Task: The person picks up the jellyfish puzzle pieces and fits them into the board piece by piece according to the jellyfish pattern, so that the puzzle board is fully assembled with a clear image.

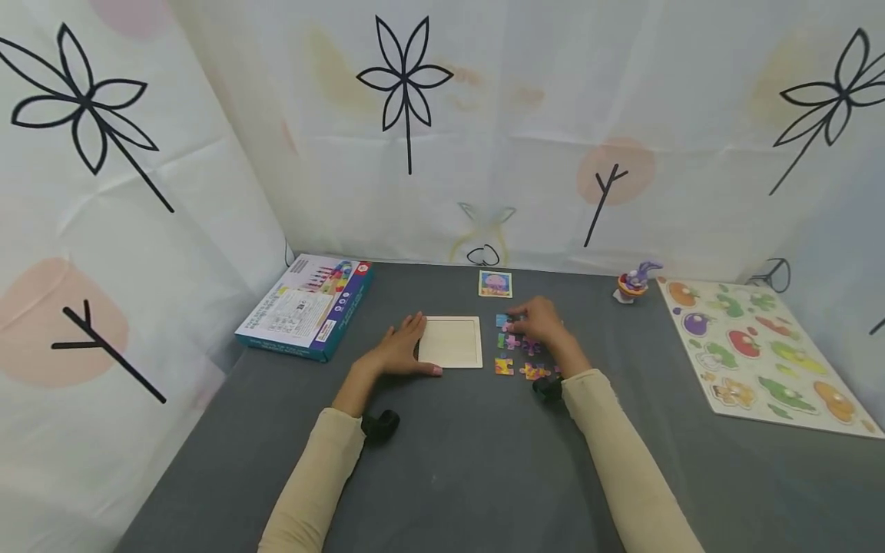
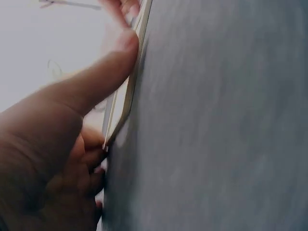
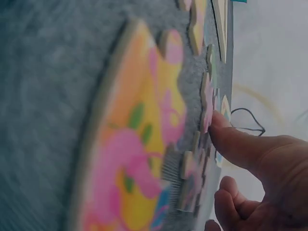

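Observation:
My left hand (image 1: 397,349) rests at the left side of a shallow, pale wooden puzzle tray (image 1: 452,343). Its fingers spread along the left edge and its thumb (image 2: 108,72) lies on the front edge. To the right of the tray are several colourful jigsaw pieces (image 1: 503,366) in loose rows. Over the upper rows, my right hand (image 1: 542,321) pinches a pink puzzle piece (image 3: 207,101) between thumb and index finger. In the right wrist view the thumb touches its edge, while the index fingertip is hidden. The right hand covers some other pieces.
A small picture card (image 1: 495,284) lies behind the pieces. At the back left is a flat box (image 1: 307,303). A purple toy figure (image 1: 634,282) stands at the back right, beside a vegetable-picture board (image 1: 774,353). Patterned white cloth (image 1: 276,100) hangs around the grey table (image 1: 442,476).

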Motion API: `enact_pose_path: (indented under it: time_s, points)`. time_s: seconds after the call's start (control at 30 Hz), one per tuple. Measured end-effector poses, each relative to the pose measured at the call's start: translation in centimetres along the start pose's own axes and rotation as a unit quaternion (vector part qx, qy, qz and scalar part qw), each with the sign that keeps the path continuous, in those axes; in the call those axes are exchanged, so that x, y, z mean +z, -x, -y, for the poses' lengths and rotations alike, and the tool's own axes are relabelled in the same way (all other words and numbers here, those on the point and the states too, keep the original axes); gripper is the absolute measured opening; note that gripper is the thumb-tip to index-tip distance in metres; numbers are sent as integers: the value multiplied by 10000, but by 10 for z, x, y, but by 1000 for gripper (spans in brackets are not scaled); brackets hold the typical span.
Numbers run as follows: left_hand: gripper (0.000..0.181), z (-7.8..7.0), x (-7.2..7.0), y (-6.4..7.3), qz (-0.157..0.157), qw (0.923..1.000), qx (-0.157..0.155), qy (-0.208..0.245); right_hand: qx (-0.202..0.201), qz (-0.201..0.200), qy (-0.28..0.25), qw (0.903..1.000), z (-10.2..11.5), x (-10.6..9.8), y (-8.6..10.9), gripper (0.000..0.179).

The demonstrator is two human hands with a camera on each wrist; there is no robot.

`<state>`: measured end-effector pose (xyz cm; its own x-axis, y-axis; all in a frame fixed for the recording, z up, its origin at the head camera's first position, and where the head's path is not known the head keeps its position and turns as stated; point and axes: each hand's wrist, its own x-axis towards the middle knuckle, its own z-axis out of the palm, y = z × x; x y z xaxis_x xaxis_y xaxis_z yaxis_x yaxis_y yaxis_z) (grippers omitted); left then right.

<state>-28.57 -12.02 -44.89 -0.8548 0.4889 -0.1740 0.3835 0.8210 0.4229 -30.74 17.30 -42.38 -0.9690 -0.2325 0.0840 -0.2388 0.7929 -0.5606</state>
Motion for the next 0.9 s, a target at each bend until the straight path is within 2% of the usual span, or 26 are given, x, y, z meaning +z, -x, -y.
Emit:
enact_pose_path:
  time_s: [0.2, 0.43, 0.67, 0.77, 0.9]
  points:
    - [106, 10, -1, 3, 20, 9992, 347, 212, 402, -120, -74, 9991, -1, 4, 2, 30]
    - [104, 14, 3, 2, -127, 9981, 498, 339, 597, -161, -181, 9979, -4, 6, 1, 32]
    - [103, 16, 5, 3, -195, 9970, 522, 534, 431, -313, -352, 9980, -1, 10, -1, 33]
    - [103, 15, 4, 4, -187, 9971, 484, 553, 158, -372, -404, 9984, 11, 13, -3, 32]
    - [104, 12, 1, 5, -174, 9968, 448, 641, 3, -238, -553, 9982, 32, 23, -10, 32]
